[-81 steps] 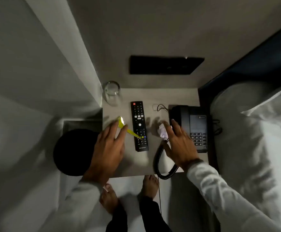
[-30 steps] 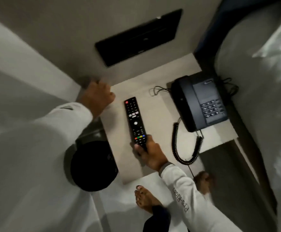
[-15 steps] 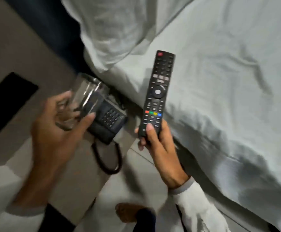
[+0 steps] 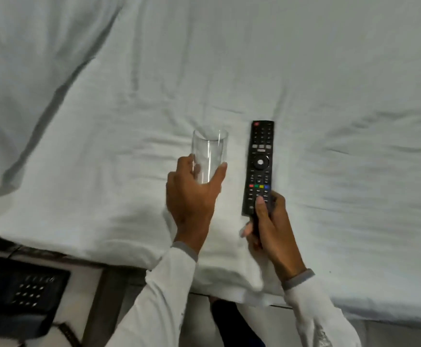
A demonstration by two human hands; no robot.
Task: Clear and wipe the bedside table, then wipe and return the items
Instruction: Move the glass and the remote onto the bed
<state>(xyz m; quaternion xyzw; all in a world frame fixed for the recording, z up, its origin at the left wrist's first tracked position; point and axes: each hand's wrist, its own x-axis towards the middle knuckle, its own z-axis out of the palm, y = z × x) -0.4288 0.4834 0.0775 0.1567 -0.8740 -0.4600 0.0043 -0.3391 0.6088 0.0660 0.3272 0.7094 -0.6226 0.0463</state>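
Observation:
My left hand (image 4: 191,196) grips the lower part of a clear drinking glass (image 4: 210,151), held upright over the white bed sheet (image 4: 329,83). To its right, my right hand (image 4: 269,226) holds a black TV remote (image 4: 259,164) by its lower end, buttons up, pointing away from me over the sheet. Whether the glass or the remote touches the sheet I cannot tell. A corner of the bedside table (image 4: 84,284) shows at the lower left with the black desk phone (image 4: 21,294) on it.
The bed fills most of the view, its edge running along the bottom. A pillow (image 4: 29,71) lies at the upper left. The phone's coiled cord (image 4: 66,331) hangs at the table's front. The floor (image 4: 199,309) shows between the bed and the table.
I have turned from the bedside table to the bed. Both hands carried the glass and the remote out over the sheet, and the glass is now upright instead of tilted.

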